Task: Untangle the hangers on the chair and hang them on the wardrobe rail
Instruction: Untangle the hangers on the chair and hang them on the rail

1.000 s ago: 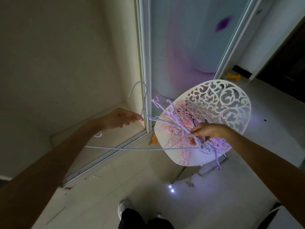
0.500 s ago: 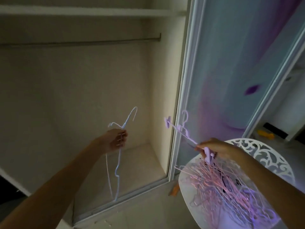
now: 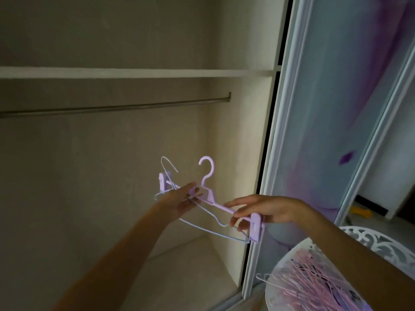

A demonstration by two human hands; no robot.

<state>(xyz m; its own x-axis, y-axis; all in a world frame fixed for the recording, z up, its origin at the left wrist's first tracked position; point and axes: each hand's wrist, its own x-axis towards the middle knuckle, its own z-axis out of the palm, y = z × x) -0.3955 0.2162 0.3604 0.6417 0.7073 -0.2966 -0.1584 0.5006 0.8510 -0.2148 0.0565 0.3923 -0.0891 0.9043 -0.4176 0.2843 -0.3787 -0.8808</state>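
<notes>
Head view: both hands raised in front of the open wardrobe, holding two hangers together below the wardrobe rail [image 3: 112, 107], which is bare. The left hand [image 3: 183, 202] has its grip closed on the middle of the lilac clip hanger [image 3: 207, 194] and the pale wire hanger [image 3: 215, 230], whose hooks point upward. The right hand [image 3: 262, 209] pinches the clip hanger's bar just beside its right-hand clip, fingers partly extended. The wire hanger's lower edge hangs beneath that bar. At lower right, a tangled heap of pink hangers [image 3: 314, 286] lies on the white openwork chair [image 3: 386, 245], beside the sliding door [image 3: 336, 108].
</notes>
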